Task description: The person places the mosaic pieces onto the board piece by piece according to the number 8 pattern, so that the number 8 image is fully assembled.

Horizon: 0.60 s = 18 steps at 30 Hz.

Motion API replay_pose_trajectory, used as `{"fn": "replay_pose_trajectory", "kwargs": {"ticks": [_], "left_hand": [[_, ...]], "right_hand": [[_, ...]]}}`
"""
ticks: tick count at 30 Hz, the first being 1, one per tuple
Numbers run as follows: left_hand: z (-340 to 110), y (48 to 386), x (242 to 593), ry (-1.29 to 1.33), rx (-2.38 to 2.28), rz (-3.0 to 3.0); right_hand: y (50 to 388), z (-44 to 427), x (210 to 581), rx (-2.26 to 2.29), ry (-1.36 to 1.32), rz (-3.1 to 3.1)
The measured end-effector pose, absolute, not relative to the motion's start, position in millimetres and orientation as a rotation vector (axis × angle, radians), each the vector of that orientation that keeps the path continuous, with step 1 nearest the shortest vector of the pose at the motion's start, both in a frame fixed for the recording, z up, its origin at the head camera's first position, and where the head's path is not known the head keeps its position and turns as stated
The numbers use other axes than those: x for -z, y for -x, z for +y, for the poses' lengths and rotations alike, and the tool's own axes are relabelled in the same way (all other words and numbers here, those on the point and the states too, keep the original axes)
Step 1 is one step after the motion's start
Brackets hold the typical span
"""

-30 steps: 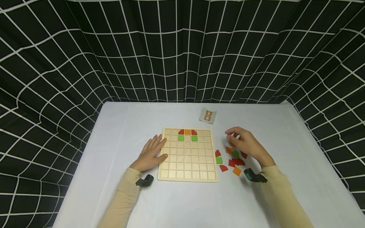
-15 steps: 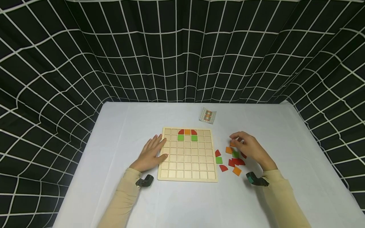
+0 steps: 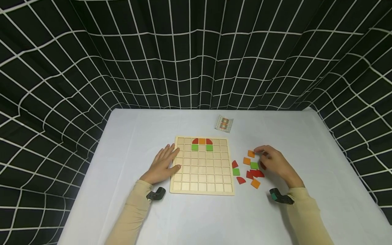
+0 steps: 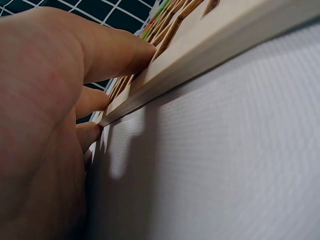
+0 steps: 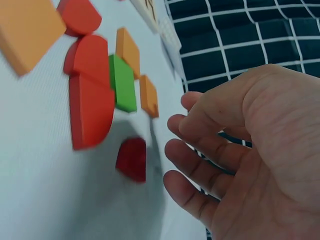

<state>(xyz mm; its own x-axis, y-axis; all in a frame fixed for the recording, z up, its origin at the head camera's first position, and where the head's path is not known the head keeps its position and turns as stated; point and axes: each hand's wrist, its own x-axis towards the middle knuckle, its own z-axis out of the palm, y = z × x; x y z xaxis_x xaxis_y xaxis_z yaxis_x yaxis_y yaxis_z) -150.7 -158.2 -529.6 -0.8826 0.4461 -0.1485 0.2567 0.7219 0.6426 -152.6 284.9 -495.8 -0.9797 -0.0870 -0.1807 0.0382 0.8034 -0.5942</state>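
A pale wooden grid board (image 3: 199,170) lies on the white table. Its top rows hold red quarter-round pieces (image 3: 195,141), an orange square (image 3: 202,141) and green squares (image 3: 195,147). My left hand (image 3: 160,166) lies spread at the board's left edge, its thumb and fingertips touching the rim (image 4: 170,80). Over the loose pieces hovers my right hand (image 3: 277,163), fingers loosely bent with nothing between them. Its fingertips are close to a loose orange square (image 3: 251,153). Partly beneath it is a dark red rounded piece (image 5: 132,159), in shadow.
Several loose pieces lie right of the board, among them a green square (image 3: 254,165), an orange square (image 3: 255,183) and a red quarter-round (image 3: 241,180). Behind the board lies a small patterned card (image 3: 224,124). A black gridded curtain (image 3: 196,68) surrounds the table.
My right hand has moved right and slightly toward me, uncovering the farthest loose orange square. The left hand and the board stay in place.
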Motion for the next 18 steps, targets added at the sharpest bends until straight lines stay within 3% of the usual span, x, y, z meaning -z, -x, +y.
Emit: {"fn": "replay_pose_trajectory", "kwargs": {"ticks": [18], "left_hand": [[-157, 150, 529, -0.522, -0.944, 2.634]], "right_hand": [[138, 303, 503, 0.765, -0.02, 2.738]]}}
